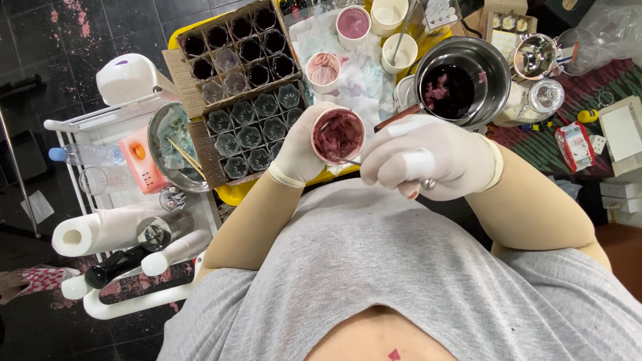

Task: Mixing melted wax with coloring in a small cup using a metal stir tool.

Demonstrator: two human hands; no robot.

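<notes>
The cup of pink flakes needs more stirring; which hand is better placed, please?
Probably the right hand: it grips the thin tool reaching into the cup, while the left hand is wrapped around the cup.

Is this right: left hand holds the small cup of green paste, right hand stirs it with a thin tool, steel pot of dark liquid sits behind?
Not quite. The head view shows the paste in the small cup is dark pink-purple, not green. The rest holds: the left hand holds the cup, the right hand works a thin tool in it, and the steel pot of dark liquid sits behind.
</notes>
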